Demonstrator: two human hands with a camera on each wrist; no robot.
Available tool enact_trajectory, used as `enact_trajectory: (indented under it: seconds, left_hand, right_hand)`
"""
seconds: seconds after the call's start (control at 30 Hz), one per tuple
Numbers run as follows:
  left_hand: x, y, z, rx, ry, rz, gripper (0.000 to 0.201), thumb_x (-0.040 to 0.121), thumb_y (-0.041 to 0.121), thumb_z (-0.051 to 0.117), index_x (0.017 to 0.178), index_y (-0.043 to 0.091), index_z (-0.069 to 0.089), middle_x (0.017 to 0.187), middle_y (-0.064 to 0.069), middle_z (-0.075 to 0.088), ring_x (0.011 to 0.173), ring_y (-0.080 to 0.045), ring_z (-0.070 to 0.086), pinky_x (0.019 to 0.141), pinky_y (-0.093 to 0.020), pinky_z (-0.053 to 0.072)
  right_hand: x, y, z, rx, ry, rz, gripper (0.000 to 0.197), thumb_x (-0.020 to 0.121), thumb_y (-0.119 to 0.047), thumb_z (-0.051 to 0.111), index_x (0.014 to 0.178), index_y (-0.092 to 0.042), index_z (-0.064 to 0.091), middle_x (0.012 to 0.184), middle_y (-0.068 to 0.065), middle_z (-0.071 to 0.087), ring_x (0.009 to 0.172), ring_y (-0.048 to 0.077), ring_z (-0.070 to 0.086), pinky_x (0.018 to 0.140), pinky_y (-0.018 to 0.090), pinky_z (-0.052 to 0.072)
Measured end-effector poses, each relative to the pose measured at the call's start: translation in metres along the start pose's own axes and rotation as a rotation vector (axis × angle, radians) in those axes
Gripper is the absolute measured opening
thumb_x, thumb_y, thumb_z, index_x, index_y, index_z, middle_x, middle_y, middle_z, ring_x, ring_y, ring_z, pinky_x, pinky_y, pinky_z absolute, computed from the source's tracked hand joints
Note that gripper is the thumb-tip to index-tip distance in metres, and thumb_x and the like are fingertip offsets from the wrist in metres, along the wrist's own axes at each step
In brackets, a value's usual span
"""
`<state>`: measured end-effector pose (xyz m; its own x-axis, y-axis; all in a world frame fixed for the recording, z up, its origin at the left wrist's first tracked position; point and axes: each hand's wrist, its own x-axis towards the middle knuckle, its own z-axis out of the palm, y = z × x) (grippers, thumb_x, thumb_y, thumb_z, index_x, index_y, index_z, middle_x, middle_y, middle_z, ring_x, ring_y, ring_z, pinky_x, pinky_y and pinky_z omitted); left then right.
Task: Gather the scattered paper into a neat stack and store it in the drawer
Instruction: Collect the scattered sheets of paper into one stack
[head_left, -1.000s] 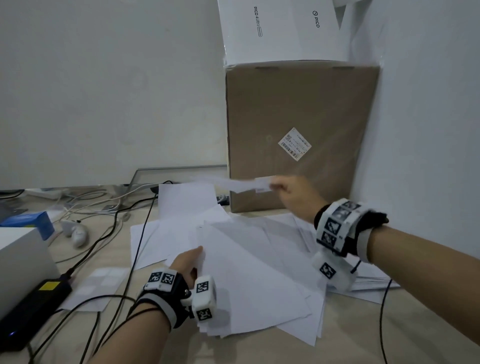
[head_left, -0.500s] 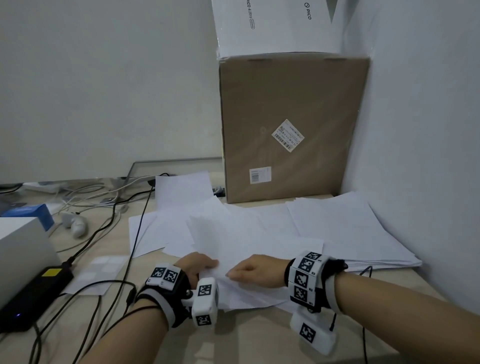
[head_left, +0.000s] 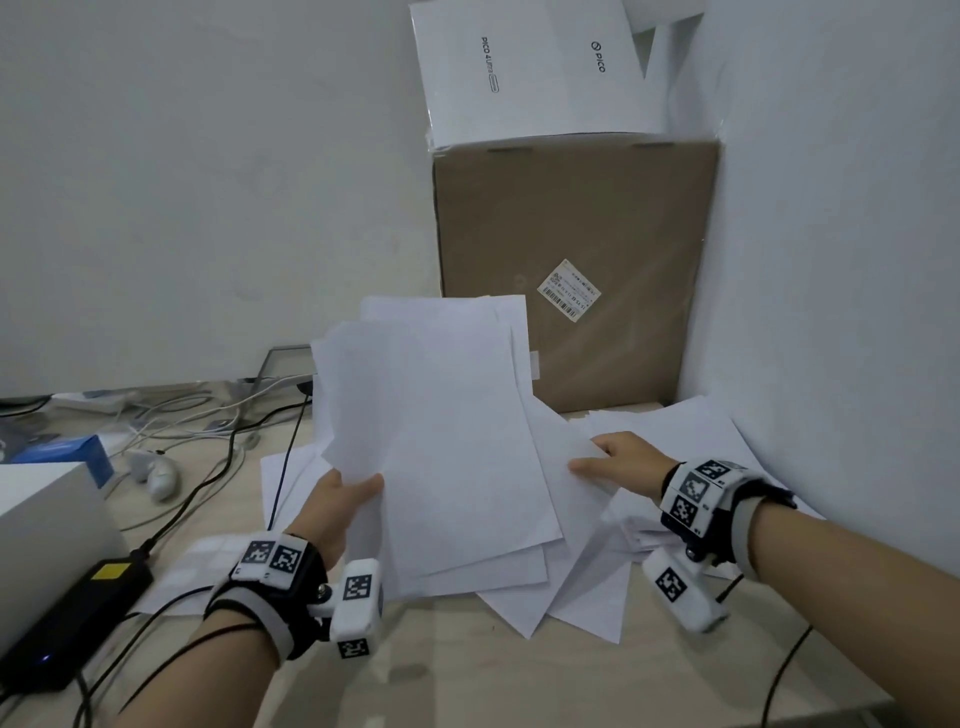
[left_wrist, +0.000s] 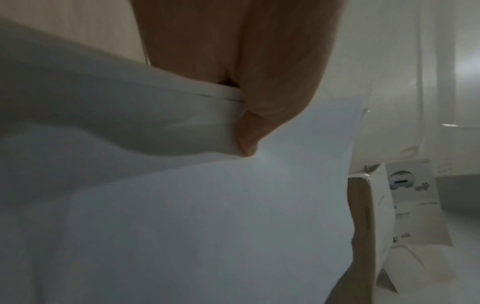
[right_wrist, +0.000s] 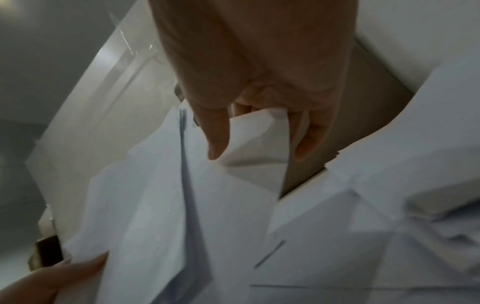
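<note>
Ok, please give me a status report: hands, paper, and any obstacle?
Left hand grips lifted sheets. Right hand pinches their right edge. More paper lies loose on the desk. Cardboard box close behind; no drawer visible.

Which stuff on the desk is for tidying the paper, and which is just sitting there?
For the job:
- lifted sheets, pinched by left hand
- right hand gripping a sheet's edge
- loose sheets on desk

Just lying about:
- cardboard box
- white Pico box
- cables
- power adapter
</note>
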<state>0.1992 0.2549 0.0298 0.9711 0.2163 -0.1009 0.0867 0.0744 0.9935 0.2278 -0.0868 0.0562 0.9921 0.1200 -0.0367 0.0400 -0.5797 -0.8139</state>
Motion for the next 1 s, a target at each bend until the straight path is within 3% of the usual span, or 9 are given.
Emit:
enact_trajectory:
  seconds: [0.1,0.23,0.33,0.47,0.57,0.73,0.83,0.93,1.0]
  left_hand:
    - [0.0,0.007,-0.001,-0.014,0.022,0.033,0.033,0.094,0.005,0.056,0.127,0.002,0.05,0.115,-0.017,0.063,0.104,-0.035,0.06,0.096,-0.047,0.046]
    - [0.0,0.003,0.0,-0.07,0.02,0.007,0.042,0.094,0.008,0.057,0.133,0.001,0.047,0.125,-0.02,0.06,0.114,-0.04,0.057,0.101,-0.053,0.044]
    - [-0.003,-0.01,0.006,-0.098,0.02,-0.071,0.042,0.093,0.008,0.059,0.133,0.001,0.048,0.127,-0.021,0.06,0.114,-0.04,0.057,0.1,-0.055,0.044]
    - [-0.013,-0.021,0.019,-0.084,-0.122,-0.202,0.023,0.097,0.005,0.051,0.118,-0.002,0.057,0.096,-0.019,0.073,0.083,-0.034,0.071,0.069,-0.041,0.057]
    - [-0.019,-0.02,0.031,0.019,-0.195,-0.212,0.015,0.099,0.006,0.047,0.096,-0.002,0.06,0.065,-0.009,0.073,0.054,-0.02,0.071,0.044,-0.025,0.053]
    - [-0.002,-0.036,0.031,0.088,-0.123,-0.337,0.02,0.097,0.005,0.052,0.108,-0.012,0.055,0.097,-0.027,0.064,0.084,-0.039,0.062,0.07,-0.045,0.05]
    - [0.016,-0.055,0.025,0.154,-0.047,-0.39,0.039,0.093,0.009,0.059,0.122,-0.014,0.048,0.124,-0.027,0.057,0.109,-0.044,0.056,0.088,-0.053,0.048]
    - [0.016,-0.057,0.031,0.226,-0.058,-0.373,0.018,0.092,0.003,0.057,0.107,-0.005,0.05,0.107,-0.02,0.058,0.086,-0.035,0.059,0.078,-0.043,0.052]
    - [0.012,-0.055,0.036,0.266,-0.073,-0.381,0.021,0.094,0.006,0.057,0.109,-0.007,0.052,0.103,-0.02,0.062,0.087,-0.036,0.061,0.081,-0.046,0.053]
  right_hand:
    - [-0.002,-0.013,0.006,0.051,0.065,-0.039,0.011,0.088,-0.013,0.061,0.079,-0.007,0.064,0.081,0.004,0.061,0.074,0.018,0.059,0.069,0.03,0.048]
    - [-0.004,-0.02,0.014,0.183,0.162,-0.019,0.015,0.092,-0.012,0.054,0.096,-0.003,0.065,0.086,0.006,0.063,0.08,0.02,0.06,0.062,0.027,0.053]
    - [-0.004,-0.021,0.014,0.235,0.19,0.001,0.017,0.093,-0.007,0.051,0.086,-0.01,0.066,0.083,0.006,0.065,0.068,0.019,0.064,0.058,0.026,0.053]
    - [-0.003,-0.03,-0.001,0.231,0.22,0.034,0.025,0.092,-0.003,0.047,0.07,-0.01,0.058,0.073,0.005,0.063,0.045,0.013,0.065,0.043,0.018,0.043]
    - [0.001,-0.037,-0.02,0.189,0.269,0.068,0.028,0.085,0.003,0.044,0.061,-0.007,0.055,0.057,0.007,0.063,0.041,0.012,0.063,0.042,0.019,0.043]
    - [0.004,-0.035,-0.066,0.304,0.459,0.154,0.015,0.082,0.001,0.048,0.077,0.005,0.061,0.077,0.019,0.067,0.044,0.016,0.065,0.042,0.024,0.052]
    - [0.008,-0.021,-0.083,0.359,0.576,0.144,0.043,0.066,-0.014,0.056,0.092,0.019,0.057,0.095,0.033,0.064,0.073,0.027,0.062,0.067,0.039,0.056]
    - [-0.002,-0.025,-0.072,0.419,0.541,0.128,0.019,0.089,-0.007,0.052,0.104,0.0,0.062,0.101,0.016,0.061,0.088,0.026,0.055,0.049,0.024,0.053]
    - [-0.005,-0.024,-0.058,0.423,0.46,0.124,0.026,0.095,-0.007,0.049,0.119,-0.002,0.059,0.104,0.011,0.057,0.093,0.024,0.054,0.052,0.025,0.049]
